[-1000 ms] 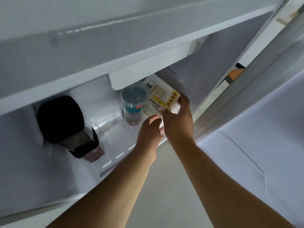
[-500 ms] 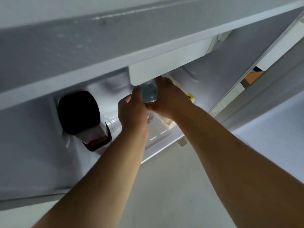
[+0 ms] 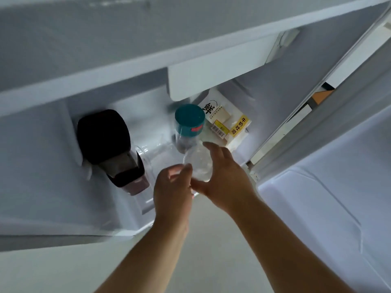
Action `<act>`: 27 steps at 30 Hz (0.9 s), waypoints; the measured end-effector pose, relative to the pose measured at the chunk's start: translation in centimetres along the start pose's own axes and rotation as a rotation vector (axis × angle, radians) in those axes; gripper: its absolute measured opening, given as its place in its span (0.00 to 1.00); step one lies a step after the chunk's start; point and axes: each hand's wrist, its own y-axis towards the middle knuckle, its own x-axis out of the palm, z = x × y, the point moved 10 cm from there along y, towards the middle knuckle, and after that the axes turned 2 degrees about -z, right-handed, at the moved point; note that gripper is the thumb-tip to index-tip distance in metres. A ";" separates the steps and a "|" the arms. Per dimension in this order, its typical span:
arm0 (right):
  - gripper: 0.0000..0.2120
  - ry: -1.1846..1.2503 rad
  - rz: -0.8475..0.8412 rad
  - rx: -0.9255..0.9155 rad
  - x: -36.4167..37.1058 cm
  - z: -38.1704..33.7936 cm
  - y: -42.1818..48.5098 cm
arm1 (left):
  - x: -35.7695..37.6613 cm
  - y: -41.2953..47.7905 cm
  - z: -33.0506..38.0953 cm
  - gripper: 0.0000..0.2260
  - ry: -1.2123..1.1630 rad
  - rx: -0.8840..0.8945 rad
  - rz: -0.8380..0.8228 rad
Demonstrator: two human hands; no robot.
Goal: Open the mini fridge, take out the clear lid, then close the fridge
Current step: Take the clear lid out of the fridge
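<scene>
The white mini fridge (image 3: 53, 157) stands open, its door (image 3: 330, 204) swung out to the right. A clear round lid (image 3: 198, 163) is held at the front of the fridge floor, just in front of a teal-capped bottle (image 3: 189, 121). My right hand (image 3: 226, 178) grips the lid between thumb and fingers. To the lid's left, my left hand (image 3: 172, 189) has its fingertips on the lid's edge.
A dark-lidded jug (image 3: 110, 144) leans at the fridge's left. A clear cup (image 3: 150, 153) lies on its side beside it. A white bread packet with a yellow label (image 3: 228, 123) rests at the back right. A white box (image 3: 211, 79) hangs from the fridge ceiling.
Both hands have pulled back from the teal-capped bottle toward the fridge front. The clear lid, earlier over the bottle's cap, is now off it and in my hands.
</scene>
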 end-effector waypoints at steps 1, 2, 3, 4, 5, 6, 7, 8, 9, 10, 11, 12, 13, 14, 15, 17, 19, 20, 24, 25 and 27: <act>0.48 -0.009 -0.047 0.030 1.5 0.7 0.0 | -0.1 0.3 -1.1 0.10 0.007 -0.032 0.005; 0.48 -0.023 -0.083 0.051 2.7 1.2 0.3 | -0.1 0.7 -1.9 0.11 0.022 -0.055 0.007; 0.49 -0.040 -0.106 0.067 3.7 1.6 0.7 | 0.0 1.1 -2.6 0.12 0.044 -0.065 0.007; 0.50 -0.061 -0.116 0.079 4.5 2.0 1.2 | 0.1 1.6 -3.0 0.12 0.069 -0.071 0.005; 0.50 -0.085 -0.114 0.086 5.1 2.2 1.8 | 0.2 2.0 -3.2 0.12 0.086 -0.077 0.002; 0.51 -0.108 -0.106 0.089 5.6 2.3 2.3 | 0.3 2.4 -3.2 0.13 0.091 -0.085 0.000; 0.52 -0.131 -0.093 0.087 5.9 2.3 2.7 | 0.4 2.7 -3.2 0.14 0.086 -0.094 -0.005; 0.53 -0.155 -0.083 0.086 6.1 2.3 3.1 | 0.6 3.0 -3.1 0.15 0.083 -0.106 -0.014; 0.54 -0.178 -0.076 0.088 6.2 2.3 3.4 | 0.7 3.2 -3.1 0.16 0.083 -0.115 -0.023; 0.55 -0.197 -0.073 0.091 6.3 2.3 3.4 | 0.8 3.3 -3.1 0.17 0.086 -0.118 -0.031; 0.55 -0.208 -0.067 0.093 6.3 2.3 3.3 | 0.9 3.3 -3.1 0.19 0.092 -0.113 -0.039; 0.55 -0.214 -0.058 0.093 6.1 2.3 2.9 | 0.8 3.1 -3.1 0.19 0.101 -0.103 -0.045; 0.53 -0.220 -0.043 0.089 5.9 2.3 2.4 | 0.7 2.9 -3.2 0.19 0.108 -0.091 -0.044; 0.49 -0.221 -0.022 0.079 5.6 2.1 1.9 | 0.2 2.5 -3.3 0.18 0.109 -0.078 -0.031; 0.45 -0.207 0.009 0.062 5.2 1.6 1.5 | -0.5 2.3 -3.4 0.16 0.095 -0.062 0.007; 0.33 -0.131 0.070 0.004 4.2 -0.3 1.2 | -2.3 1.8 -3.6 0.15 0.022 -0.028 0.111; 0.28 -0.061 0.066 -0.089 3.9 -3.0 2.0 | -3.3 1.5 -3.5 0.21 -0.027 0.021 0.166; 0.29 -0.046 0.037 -0.137 4.1 -4.2 2.5 | -3.3 1.5 -3.3 0.25 -0.045 0.037 0.166; 0.32 -0.068 -0.119 -0.212 5.7 -6.1 4.0 | -2.6 2.5 -2.1 0.31 -0.039 0.054 0.181; 0.31 -0.068 -0.136 -0.208 6.0 -6.0 4.0 | -2.4 2.9 -1.8 0.29 -0.023 0.053 0.201; 0.30 -0.050 -0.123 -0.165 6.0 -5.3 3.9 | -2.3 3.6 -1.5 0.21 -0.040 0.004 0.261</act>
